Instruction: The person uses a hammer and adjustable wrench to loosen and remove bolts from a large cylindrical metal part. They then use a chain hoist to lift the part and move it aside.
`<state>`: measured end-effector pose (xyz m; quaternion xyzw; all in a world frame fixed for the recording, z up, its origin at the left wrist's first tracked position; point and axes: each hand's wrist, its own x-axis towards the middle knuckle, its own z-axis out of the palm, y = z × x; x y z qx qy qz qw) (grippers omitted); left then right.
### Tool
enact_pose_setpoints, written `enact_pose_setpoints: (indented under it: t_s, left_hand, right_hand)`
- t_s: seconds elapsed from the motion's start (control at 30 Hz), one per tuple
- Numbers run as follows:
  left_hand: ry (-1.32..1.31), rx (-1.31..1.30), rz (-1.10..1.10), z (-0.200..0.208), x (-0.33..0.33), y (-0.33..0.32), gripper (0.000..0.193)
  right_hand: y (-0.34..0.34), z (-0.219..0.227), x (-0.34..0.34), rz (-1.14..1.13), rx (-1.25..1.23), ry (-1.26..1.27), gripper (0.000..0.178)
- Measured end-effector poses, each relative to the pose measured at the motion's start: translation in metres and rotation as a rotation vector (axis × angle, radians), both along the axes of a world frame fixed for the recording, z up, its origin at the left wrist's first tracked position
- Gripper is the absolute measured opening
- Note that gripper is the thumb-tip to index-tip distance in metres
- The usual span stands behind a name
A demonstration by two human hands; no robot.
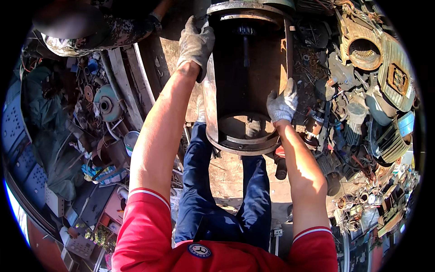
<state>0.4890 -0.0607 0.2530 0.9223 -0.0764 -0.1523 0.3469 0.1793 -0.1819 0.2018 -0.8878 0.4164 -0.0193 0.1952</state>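
In front of me is a large metal cylindrical housing [210,102] with a wide opening in its side. Round flanges form its two ends, and the near ring [244,147] sits just above my legs. Deep inside, toward the far end, a toothed shaft [246,47] shows against the dark interior. My left hand [195,43], in a dirty work glove, is closed on the far part of the left wall edge. Lower on the opposite side, my right hand [283,103] grips the right edge in a paler glove. Its fingertips are partly hidden.
Another person in a camouflage sleeve [131,31] is at the far left. Motor casings [362,52] and scrap parts crowd the right side. On the left are a green round metal part [108,104], long beams [124,75] and a can [131,140]. Dusty ground [229,174] lies between my legs.
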Motion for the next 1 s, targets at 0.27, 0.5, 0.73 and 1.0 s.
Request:
enact_pose_setpoints:
  t_s: [0.27, 0.5, 0.73, 1.0]
  left_hand:
    - [0.160, 0.082, -0.081, -0.029, 0.019, 0.026, 0.070]
    - [0.248, -0.041, -0.141, -0.026, -0.051, 0.090, 0.028]
    - [0.148, 0.034, -0.405, -0.009, -0.136, 0.121, 0.027]
    - [0.142, -0.002, -0.400, -0.015, -0.137, 0.115, 0.030]
  right_hand:
    - [-0.010, -0.009, -0.005, -0.043, -0.016, 0.095, 0.075]
    - [-0.007, -0.013, 0.004, -0.004, -0.118, 0.092, 0.078]
    - [-0.005, -0.010, 0.007, -0.061, -0.074, 0.171, 0.078]
    - [-0.005, -0.015, 0.003, -0.033, -0.128, 0.091, 0.080]
